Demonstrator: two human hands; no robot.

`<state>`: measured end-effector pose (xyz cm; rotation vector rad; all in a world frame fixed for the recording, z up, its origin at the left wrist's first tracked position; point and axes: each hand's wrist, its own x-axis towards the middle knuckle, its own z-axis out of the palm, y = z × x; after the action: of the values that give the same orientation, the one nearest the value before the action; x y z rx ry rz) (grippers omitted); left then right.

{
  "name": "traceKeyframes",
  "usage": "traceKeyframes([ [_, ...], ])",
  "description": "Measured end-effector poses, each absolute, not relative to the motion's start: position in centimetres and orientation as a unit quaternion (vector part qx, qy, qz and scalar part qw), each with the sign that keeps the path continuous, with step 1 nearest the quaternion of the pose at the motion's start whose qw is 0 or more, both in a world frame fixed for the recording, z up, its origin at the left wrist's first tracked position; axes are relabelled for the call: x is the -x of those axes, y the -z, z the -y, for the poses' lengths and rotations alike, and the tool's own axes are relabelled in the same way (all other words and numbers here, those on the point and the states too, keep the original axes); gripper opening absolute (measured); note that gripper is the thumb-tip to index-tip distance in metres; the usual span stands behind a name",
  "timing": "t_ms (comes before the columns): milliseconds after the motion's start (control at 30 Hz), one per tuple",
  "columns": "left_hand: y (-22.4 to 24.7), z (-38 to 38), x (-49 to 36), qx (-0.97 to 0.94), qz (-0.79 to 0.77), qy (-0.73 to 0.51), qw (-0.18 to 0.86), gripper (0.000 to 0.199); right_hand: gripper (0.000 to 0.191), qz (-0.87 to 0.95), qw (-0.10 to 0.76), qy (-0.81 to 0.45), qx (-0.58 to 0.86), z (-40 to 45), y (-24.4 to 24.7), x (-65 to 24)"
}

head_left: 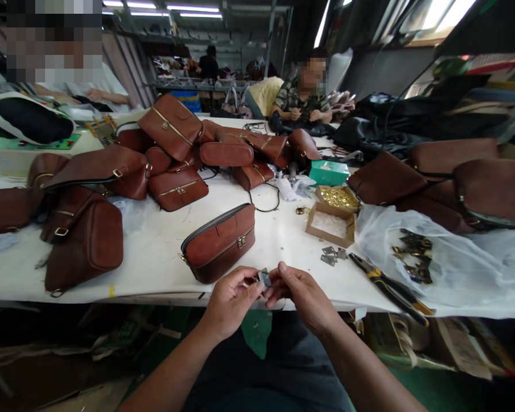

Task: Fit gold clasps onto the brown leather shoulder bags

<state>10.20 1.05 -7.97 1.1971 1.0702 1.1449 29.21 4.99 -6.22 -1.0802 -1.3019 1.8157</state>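
My left hand (229, 300) pinches a small grey metal plate (264, 278) between thumb and fingers, just over the table's front edge. Close to the plate's right side is my right hand (302, 292), its fingers slightly bent and apart, with nothing visible held in it. Whether its fingertips touch the plate I cannot tell. A reddish-brown leather bag (221, 243) with a zipper across its front lies on the table just beyond my left hand. Several similar flat metal plates (333, 255) lie loose on the table, ahead and to the right of my right hand.
Pliers (388, 289) lie at the right front edge, beside a clear plastic bag (450, 257) of dark metal fittings. Cardboard boxes hold gold pieces (339, 196) and whitish bits (329, 223). Brown bags (175, 126) are piled behind and to both sides. A co-worker (302, 94) sits across the table.
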Motion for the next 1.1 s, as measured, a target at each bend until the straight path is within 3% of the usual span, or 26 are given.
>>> traceKeyframes([
  [133,7.9,-0.7,-9.9,-0.419,-0.421,-0.482,0.644,0.036,0.042,0.563,0.328,-0.635,0.414,-3.8,5.5,-29.2],
  [333,7.9,-0.1,-10.2,-0.387,-0.406,-0.471,0.681,0.035,0.017,0.703,0.431,-0.378,0.421,-3.1,5.9,-29.3],
  [667,6.4,1.3,-11.9,-0.466,-0.475,-0.455,0.591,0.038,0.011,0.812,0.402,-0.211,0.366,-3.3,6.3,-30.2],
  [833,5.9,1.7,-12.3,-0.483,-0.484,-0.459,0.567,0.037,0.011,0.797,0.402,-0.254,0.371,-3.1,6.2,-30.2],
  [1000,6.5,1.4,-12.3,-0.393,-0.459,-0.472,0.642,0.038,0.008,0.74,0.431,-0.35,0.378,-3.0,6.2,-30.2],
  [1100,7.0,1.1,-12.4,-0.305,-0.431,-0.512,0.678,0.036,0.026,0.708,0.46,-0.362,0.396,-2.4,6.1,-30.4],
])
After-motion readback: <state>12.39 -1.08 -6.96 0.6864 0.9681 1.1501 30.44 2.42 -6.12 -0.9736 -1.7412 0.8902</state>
